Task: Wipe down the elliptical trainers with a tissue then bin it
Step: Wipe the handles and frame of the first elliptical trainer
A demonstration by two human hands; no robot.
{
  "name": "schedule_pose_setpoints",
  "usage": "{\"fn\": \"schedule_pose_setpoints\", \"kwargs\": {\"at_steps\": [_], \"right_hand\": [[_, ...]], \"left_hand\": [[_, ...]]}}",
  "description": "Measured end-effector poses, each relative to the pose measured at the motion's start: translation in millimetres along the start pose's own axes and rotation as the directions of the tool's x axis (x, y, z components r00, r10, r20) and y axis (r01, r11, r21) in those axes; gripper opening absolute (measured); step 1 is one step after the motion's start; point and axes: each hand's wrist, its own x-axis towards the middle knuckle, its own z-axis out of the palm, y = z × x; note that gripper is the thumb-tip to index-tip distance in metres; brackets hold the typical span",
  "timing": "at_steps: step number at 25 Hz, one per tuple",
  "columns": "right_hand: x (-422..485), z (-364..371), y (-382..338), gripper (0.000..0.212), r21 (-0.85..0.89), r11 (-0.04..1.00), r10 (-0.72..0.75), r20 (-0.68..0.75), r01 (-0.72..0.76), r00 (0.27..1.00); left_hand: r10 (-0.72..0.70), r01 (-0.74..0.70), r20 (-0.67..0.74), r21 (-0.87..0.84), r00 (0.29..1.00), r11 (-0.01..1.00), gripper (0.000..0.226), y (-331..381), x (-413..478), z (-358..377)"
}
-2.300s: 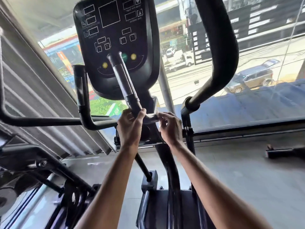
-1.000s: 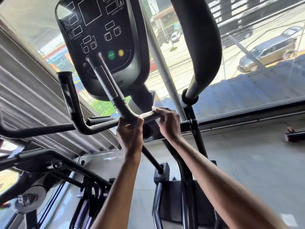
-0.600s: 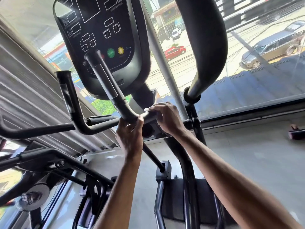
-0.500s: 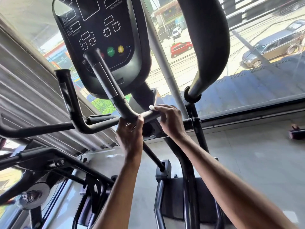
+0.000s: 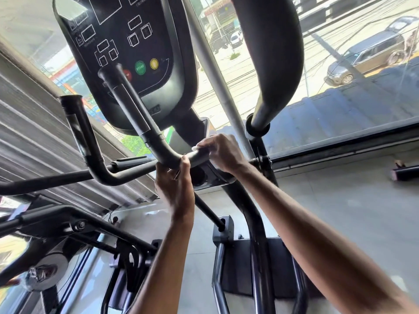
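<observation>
A person's left hand (image 5: 174, 182) clamps from below on the bend of the elliptical trainer's black curved tubular handlebar (image 5: 136, 116), apparently to steady it. Just to its right, the right hand (image 5: 223, 152) curls over the same bar, pressing a white tissue (image 5: 194, 148) onto it to wipe. Only a sliver of tissue shows at the fingertips, and the black oval console (image 5: 136, 41) looms above both hands.

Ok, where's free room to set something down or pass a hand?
Bare floor lies right of the machine, up to the window frame. A hand might pass between the console and the big right handle. Crowded: the handlebar, gripped by left hand and right hand, and the bars at left.
</observation>
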Motion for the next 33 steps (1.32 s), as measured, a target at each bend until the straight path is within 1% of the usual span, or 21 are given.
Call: {"fn": "schedule_pose_setpoints", "kwargs": {"at_steps": [1, 2, 3, 5, 6, 9, 10, 11, 13, 14, 15, 17, 18, 21, 24, 26, 28, 29, 31, 32, 33], "right_hand": [[-12.1, 5.7, 3.5, 0.041, 0.053, 0.997, -0.055, -0.085, 0.059, 0.995], [-25.7, 13.2, 9.7, 0.041, 0.089, 0.993, -0.064, -0.183, 0.082, 0.981], [-37.0, 20.8, 17.0, 0.040, 0.102, 0.993, -0.032, -0.272, 0.062, 0.962], [-42.8, 35.9, 40.4, 0.038, 0.099, 0.993, 0.100, -0.364, -0.068, 0.926], [-36.9, 39.3, 50.1, 0.037, 0.114, 0.982, 0.183, -0.356, -0.152, 0.917], [-8.9, 34.5, 67.1, 0.029, 0.262, 0.877, 0.456, -0.195, -0.402, 0.868], [-4.4, 32.0, 67.1, 0.027, 0.283, 0.861, 0.478, -0.169, -0.422, 0.862], [-4.6, 31.2, 64.4, 0.028, 0.272, 0.883, 0.438, -0.186, -0.383, 0.879], [-8.8, 32.5, 60.5, 0.033, 0.188, 0.948, 0.294, -0.211, -0.257, 0.932], [-8.2, 31.9, 63.8, 0.034, 0.161, 0.955, 0.276, -0.191, -0.247, 0.942], [-3.5, 29.5, 67.3, 0.033, 0.153, 0.949, 0.298, -0.145, -0.276, 0.944], [14.7, 21.8, 70.5, 0.030, 0.082, 0.908, 0.412, 0.008, -0.411, 0.911], [25.5, 17.0, 72.0, 0.027, 0.013, 0.894, 0.445, 0.087, -0.447, 0.891], [55.7, 6.5, 70.3, 0.020, -0.139, 0.882, 0.472, 0.243, -0.451, 0.848], [69.5, 7.3, 76.2, 0.031, -0.105, 0.873, 0.481, 0.345, -0.476, 0.806], [71.2, 5.8, 76.7, 0.032, -0.070, 0.881, 0.458, 0.381, -0.469, 0.803], [68.2, 10.4, 82.0, 0.034, 0.010, 0.871, 0.455, 0.360, -0.491, 0.815], [62.3, 14.5, 85.0, 0.032, 0.088, 0.851, 0.463, 0.337, -0.517, 0.820], [45.9, 31.3, 106.9, 0.020, 0.199, 0.820, 0.499, 0.211, -0.537, 0.841], [33.2, 41.5, 119.0, 0.015, 0.221, 0.835, 0.490, 0.115, -0.504, 0.864], [18.2, 45.5, 117.5, 0.016, 0.274, 0.831, 0.500, 0.014, -0.484, 0.866]], "left_hand": [[0.001, -0.001, -0.005, -0.009, 1.000, 1.000, 0.021, 2.8, -2.8, 2.6], [-0.006, 0.005, -0.018, -0.022, 1.000, 1.000, 0.019, 4.5, -5.3, 5.2], [-0.013, 0.012, -0.029, -0.040, 1.000, 0.999, 0.016, 7.0, -8.6, 7.8], [-0.024, 0.021, -0.055, -0.063, 0.998, 0.998, 0.014, 8.3, -11.1, 13.0], [-0.030, 0.026, -0.066, -0.071, 0.997, 0.997, 0.017, 6.7, -11.1, 14.1], [-0.049, 0.042, -0.065, -0.092, 0.997, 0.995, 0.036, 2.9, -10.1, 13.9], [-0.054, 0.047, -0.069, -0.094, 0.996, 0.994, 0.039, 0.8, -10.2, 13.8], [-0.056, 0.049, -0.064, -0.105, 0.996, 0.993, 0.039, 0.2, -10.4, 14.0], [-0.060, 0.052, -0.073, -0.099, 0.996, 0.994, 0.037, 5.4, -11.5, 16.3], [-0.064, 0.057, -0.081, -0.084, 0.995, 0.995, 0.034, 6.0, -11.9, 17.2], [-0.067, 0.061, -0.082, -0.075, 0.994, 0.995, 0.027, 7.2, -12.9, 17.9], [-0.074, 0.067, -0.082, -0.076, 0.994, 0.995, 0.013, 10.8, -13.9, 17.3], [-0.080, 0.073, -0.077, -0.086, 0.994, 0.994, 0.010, 11.8, -13.8, 17.5], [-0.093, 0.085, -0.080, -0.101, 0.992, 0.991, 0.016, 10.1, -13.2, 17.9], [-0.087, 0.078, -0.090, -0.100, 0.992, 0.992, 0.019, 12.3, -14.0, 16.7], [-0.109, 0.098, -0.079, -0.125, 0.991, 0.987, 0.023, 10.2, -11.7, 15.6], [-0.121, 0.111, -0.049, -0.182, 0.991, 0.977, 0.029, 9.7, -9.4, 14.2], [-0.129, 0.120, -0.036, -0.195, 0.991, 0.973, 0.032, 7.4, -8.0, 12.7], [-0.129, 0.123, -0.017, -0.196, 0.991, 0.973, 0.028, 5.4, -6.5, 10.9], [-0.125, 0.120, -0.012, -0.190, 0.992, 0.974, 0.023, 5.7, -6.2, 10.4], [-0.121, 0.117, -0.008, -0.178, 0.993, 0.977, 0.020, 4.9, -6.3, 9.4]]}}
